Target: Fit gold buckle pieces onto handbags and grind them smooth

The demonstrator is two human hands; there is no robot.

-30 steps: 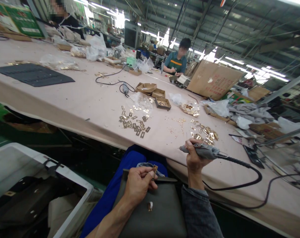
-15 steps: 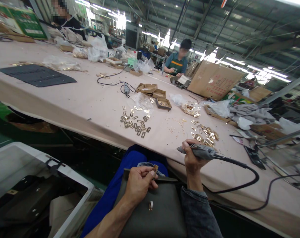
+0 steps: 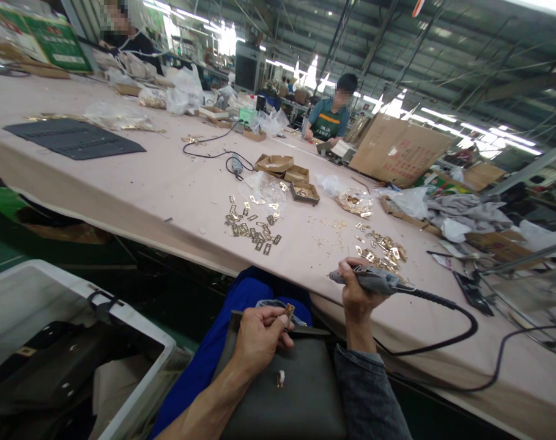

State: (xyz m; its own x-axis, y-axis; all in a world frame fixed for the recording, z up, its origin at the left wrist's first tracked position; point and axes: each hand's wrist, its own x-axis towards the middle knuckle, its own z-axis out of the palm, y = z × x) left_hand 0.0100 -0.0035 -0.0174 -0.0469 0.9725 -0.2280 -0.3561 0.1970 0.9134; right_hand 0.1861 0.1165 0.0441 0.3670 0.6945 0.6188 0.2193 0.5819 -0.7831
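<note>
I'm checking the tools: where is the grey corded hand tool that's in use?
In the head view, the grey corded tool is in the right hand, near the table's edge, just below the right-hand gold pile.

Left hand (image 3: 258, 340) partly hides a small piece (image 3: 289, 310), seemingly metal.

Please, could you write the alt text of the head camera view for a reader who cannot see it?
The left hand pinches a small gold-coloured metal plate above a dark grey-green panel, while the right hand holds a grey corded tool. Beyond, small metal pieces lie scattered on a long pale pinkish table.
</note>
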